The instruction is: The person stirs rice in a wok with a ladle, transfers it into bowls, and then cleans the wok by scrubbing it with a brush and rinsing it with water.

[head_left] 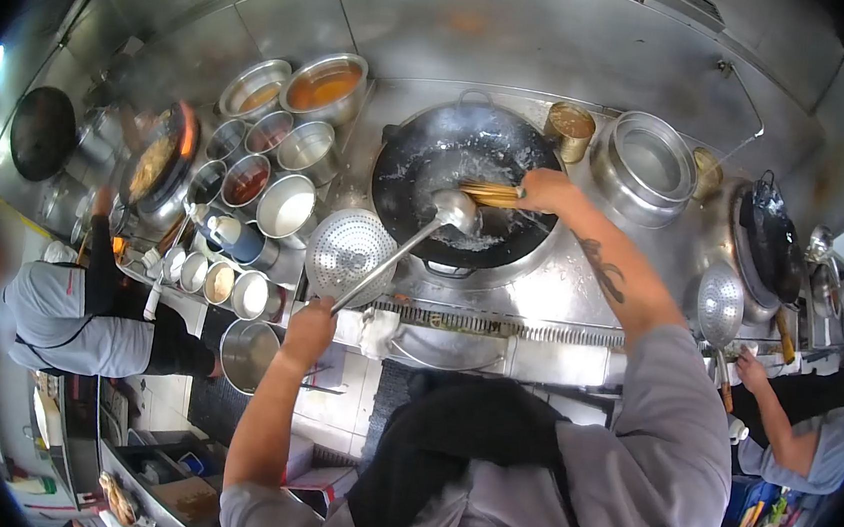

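Note:
My left hand (311, 329) is closed around the long handle of a steel ladle (455, 209). The ladle's bowl is over the big black wok (404, 187), touching or close beside a bamboo wok brush (490, 194). My right hand (546, 189) grips that brush at its right end, and its bristles point left. Water splashes and foam show inside the wok around both tools. Just left of the wok lies a perforated strainer (351, 247), under the ladle's handle.
Left stand steel pots of sauces and a bowl of orange liquid (325, 84). To the right are a tin can (570, 126), a large steel pot (649, 163) and another wok (773, 239). Co-workers (86, 314) work on both sides; the right one's hand (754, 371) is near a strainer handle.

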A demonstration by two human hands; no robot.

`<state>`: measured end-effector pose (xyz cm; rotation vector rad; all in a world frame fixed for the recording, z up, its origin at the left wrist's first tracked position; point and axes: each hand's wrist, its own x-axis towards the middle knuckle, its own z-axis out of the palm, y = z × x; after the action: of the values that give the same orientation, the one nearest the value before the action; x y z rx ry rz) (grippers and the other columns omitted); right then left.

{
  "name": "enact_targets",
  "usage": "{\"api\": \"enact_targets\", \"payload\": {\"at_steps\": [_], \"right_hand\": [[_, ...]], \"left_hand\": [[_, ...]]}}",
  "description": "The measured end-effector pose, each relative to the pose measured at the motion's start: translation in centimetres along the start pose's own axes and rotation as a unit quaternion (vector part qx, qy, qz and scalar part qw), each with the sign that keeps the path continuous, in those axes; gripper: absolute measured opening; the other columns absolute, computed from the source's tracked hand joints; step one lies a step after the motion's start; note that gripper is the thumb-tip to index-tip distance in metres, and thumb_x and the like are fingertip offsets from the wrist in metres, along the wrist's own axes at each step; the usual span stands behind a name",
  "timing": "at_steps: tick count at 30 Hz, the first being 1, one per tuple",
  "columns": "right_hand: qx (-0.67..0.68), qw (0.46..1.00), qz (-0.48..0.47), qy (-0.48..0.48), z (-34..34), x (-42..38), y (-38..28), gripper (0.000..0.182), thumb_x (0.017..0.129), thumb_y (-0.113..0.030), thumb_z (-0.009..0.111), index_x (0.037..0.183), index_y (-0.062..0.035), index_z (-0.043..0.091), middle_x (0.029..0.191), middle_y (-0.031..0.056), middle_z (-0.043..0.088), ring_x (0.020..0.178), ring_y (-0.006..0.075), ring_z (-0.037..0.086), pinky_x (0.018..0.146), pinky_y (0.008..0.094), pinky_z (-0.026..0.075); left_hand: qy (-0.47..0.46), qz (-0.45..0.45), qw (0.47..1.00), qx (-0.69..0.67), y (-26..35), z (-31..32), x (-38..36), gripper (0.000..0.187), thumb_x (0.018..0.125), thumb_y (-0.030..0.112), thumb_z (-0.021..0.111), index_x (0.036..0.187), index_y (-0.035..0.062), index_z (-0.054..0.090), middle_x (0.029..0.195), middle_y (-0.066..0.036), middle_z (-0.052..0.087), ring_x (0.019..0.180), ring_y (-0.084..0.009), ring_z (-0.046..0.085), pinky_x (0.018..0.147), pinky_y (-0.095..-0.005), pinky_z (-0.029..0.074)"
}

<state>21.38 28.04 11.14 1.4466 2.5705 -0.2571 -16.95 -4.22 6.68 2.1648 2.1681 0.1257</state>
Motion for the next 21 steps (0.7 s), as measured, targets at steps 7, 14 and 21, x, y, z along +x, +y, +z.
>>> {"api": "enact_targets", "payload": {"at_steps": [7, 14, 21], "right_hand": [[0.207, 0.960, -0.017, 0.190, -0.6, -4.8, -1.2, 0.041, 0.078, -0.041, 0.064, 0.104, -0.0099, 0.067, 0.086, 0.0192, 0.067, 0.081, 0.0365, 0.064, 0.076, 0.0429, 0.051], [0.169, 0.980, 0.095, 0.051, -0.4, -6.0, 0.8, 0.045, 0.079, -0.040, 0.064, 0.106, -0.0035, 0.066, 0.085, 0.0223, 0.066, 0.081, 0.0355, 0.065, 0.077, 0.0406, 0.051], [0.321, 0.919, 0.004, 0.230, 4.1, -8.2, -1.9, 0.053, 0.080, -0.041, 0.064, 0.111, 0.0011, 0.062, 0.075, 0.0185, 0.066, 0.063, 0.0287, 0.065, 0.067, 0.0366, 0.052]], "left_hand": [[-0.025, -0.014, 0.990, 0.141, 0.1, 0.6, 3.1, 0.016, 0.086, 0.018, 0.055, 0.094, 0.0044, 0.050, 0.080, -0.014, 0.063, 0.073, -0.0308, 0.066, 0.064, -0.0388, 0.054], [-0.092, -0.092, 0.985, 0.116, -0.1, -1.0, 4.1, 0.018, 0.084, 0.016, 0.055, 0.094, 0.0019, 0.053, 0.084, -0.020, 0.066, 0.079, -0.0331, 0.067, 0.066, -0.0423, 0.055], [-0.078, -0.045, 0.993, -0.082, -5.1, 0.5, 6.2, 0.027, 0.079, 0.019, 0.059, 0.093, -0.0028, 0.060, 0.091, -0.027, 0.063, 0.090, -0.0436, 0.060, 0.083, -0.0490, 0.047]]}}
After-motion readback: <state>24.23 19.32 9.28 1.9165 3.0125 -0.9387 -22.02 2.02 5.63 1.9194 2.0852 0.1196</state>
